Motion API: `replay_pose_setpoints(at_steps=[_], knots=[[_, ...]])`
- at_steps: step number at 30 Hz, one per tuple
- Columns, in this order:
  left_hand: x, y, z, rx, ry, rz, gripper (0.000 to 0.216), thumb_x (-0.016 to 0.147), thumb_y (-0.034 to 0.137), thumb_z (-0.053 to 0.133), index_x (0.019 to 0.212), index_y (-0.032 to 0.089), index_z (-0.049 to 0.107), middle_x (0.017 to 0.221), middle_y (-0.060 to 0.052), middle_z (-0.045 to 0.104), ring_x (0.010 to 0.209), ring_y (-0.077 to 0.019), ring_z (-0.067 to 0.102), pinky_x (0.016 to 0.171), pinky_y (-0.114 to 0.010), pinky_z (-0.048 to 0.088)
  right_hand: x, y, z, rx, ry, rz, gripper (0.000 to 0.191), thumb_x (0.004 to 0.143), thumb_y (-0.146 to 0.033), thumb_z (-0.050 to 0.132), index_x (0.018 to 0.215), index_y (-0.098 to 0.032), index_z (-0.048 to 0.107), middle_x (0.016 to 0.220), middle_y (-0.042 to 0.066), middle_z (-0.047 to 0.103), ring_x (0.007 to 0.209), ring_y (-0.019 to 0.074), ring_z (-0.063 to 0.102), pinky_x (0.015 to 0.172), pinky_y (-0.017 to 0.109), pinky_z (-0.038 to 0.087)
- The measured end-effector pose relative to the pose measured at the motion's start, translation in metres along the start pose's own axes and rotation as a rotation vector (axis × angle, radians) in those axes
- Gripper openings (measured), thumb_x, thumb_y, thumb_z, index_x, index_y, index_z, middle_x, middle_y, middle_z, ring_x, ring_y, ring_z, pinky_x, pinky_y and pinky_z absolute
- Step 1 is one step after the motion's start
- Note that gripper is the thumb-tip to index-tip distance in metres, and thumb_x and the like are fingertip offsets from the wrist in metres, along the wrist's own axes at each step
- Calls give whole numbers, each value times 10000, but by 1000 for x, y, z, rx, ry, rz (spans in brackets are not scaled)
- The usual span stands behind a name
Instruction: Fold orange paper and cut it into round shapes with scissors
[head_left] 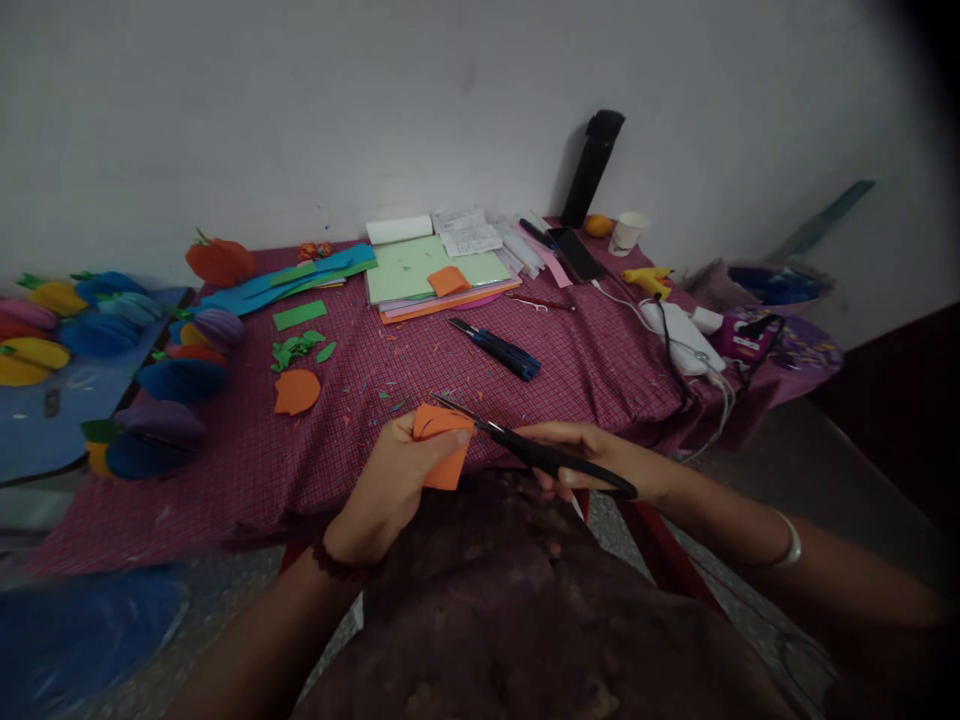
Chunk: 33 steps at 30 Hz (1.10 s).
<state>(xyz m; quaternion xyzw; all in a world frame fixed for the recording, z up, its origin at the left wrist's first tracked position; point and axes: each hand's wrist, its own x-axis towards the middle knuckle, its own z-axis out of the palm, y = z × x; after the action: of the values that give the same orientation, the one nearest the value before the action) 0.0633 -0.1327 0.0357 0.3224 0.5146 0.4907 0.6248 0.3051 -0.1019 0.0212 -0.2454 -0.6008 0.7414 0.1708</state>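
My left hand (397, 470) pinches a small piece of orange paper (448, 466) above the table's front edge. Black-handled scissors (536, 452) are gripped in my right hand (574, 455), their blades pointing left across the top of that paper. Some of my right fingers are hidden behind the handles. On the cloth to the left lies a cut orange paper shape (297, 391), with small green paper leaves (296, 348) and a green strip (300, 315) behind it. A blue and black utility knife (496, 348) rests beyond my hands.
Behind stand stacked coloured sheets (397, 272), a black bottle (592, 165), a paper cup (628, 232) and a phone (574, 255). A yellow glue gun (649, 280) and a white power strip (681, 335) with cables are at right. Several paper pumpkins (184, 378) sit at left.
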Motion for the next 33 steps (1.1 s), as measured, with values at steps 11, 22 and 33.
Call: replay_pose_setpoints(at_steps=[11, 22, 33], knots=[[2, -1, -1, -117, -51, -40, 171, 583, 203, 826, 665, 141, 689, 637, 17, 639, 567, -77, 521, 562, -189, 397, -1, 3, 2, 12, 32, 5, 737, 797, -448, 711, 1413, -153, 436, 814, 0, 535, 652, 74, 512, 596, 208, 456], [1, 0, 2, -107, -40, -51, 195, 552, 201, 836, 672, 143, 695, 663, 5, 660, 580, -87, 543, 572, -199, 412, -1, -4, 4, -49, 41, 13, 736, 773, -464, 729, 1395, -181, 456, 843, 0, 517, 740, 96, 494, 639, 213, 421], [0, -1, 2, -102, -58, -54, 191, 568, 204, 833, 674, 142, 686, 650, 13, 649, 561, -78, 521, 545, -189, 388, -3, 0, 5, -1, 26, -7, 697, 806, -458, 697, 1394, -170, 456, 878, 13, 532, 722, 84, 494, 599, 188, 420]])
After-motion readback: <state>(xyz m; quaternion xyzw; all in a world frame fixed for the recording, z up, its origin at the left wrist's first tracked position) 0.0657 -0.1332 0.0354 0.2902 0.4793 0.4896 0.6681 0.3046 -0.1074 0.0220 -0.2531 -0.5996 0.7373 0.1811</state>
